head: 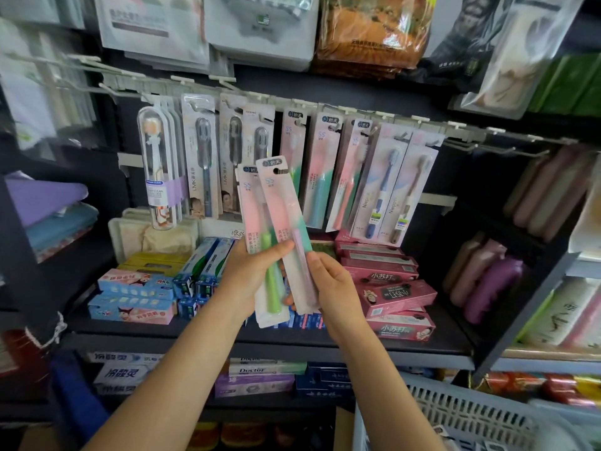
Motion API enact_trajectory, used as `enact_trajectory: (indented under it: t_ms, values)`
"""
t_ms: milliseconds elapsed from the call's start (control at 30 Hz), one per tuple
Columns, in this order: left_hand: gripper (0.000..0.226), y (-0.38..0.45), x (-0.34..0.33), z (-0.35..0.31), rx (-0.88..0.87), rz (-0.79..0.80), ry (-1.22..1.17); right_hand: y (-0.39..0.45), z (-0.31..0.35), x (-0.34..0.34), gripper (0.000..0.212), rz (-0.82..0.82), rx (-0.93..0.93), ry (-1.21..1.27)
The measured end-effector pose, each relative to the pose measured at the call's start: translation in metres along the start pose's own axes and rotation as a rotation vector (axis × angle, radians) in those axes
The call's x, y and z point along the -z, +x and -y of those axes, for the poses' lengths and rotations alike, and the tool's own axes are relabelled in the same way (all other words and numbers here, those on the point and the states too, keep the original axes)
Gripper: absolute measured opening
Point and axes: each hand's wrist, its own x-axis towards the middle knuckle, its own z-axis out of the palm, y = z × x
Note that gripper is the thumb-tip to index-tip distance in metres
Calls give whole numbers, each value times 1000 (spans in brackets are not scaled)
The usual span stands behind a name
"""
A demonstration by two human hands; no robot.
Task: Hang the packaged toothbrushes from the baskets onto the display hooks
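Observation:
My left hand grips a packaged toothbrush with a green handle, upright in front of the shelf. My right hand holds a second pack with a pale purple handle, tilted left at the top and overlapping the first. Behind them, a rail of display hooks carries several hanging toothbrush packs. The hooks at the right end are bare. A white plastic basket shows at the bottom right.
Below the hooks a dark shelf holds toothpaste boxes, blue ones at left and pink ones at right. Packaged goods hang above the rail. Bottles stand on the right shelves.

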Motion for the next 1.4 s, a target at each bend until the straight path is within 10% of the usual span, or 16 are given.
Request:
enact_trajectory:
  t_ms: [267, 1400]
  values:
    - [14, -3, -6, -15, -2, -26, -70, 2, 15, -2, 22, -62, 148, 19]
    - [38, 0, 12, -40, 43, -26, -107, 16, 87, -57, 24, -198, 202, 77]
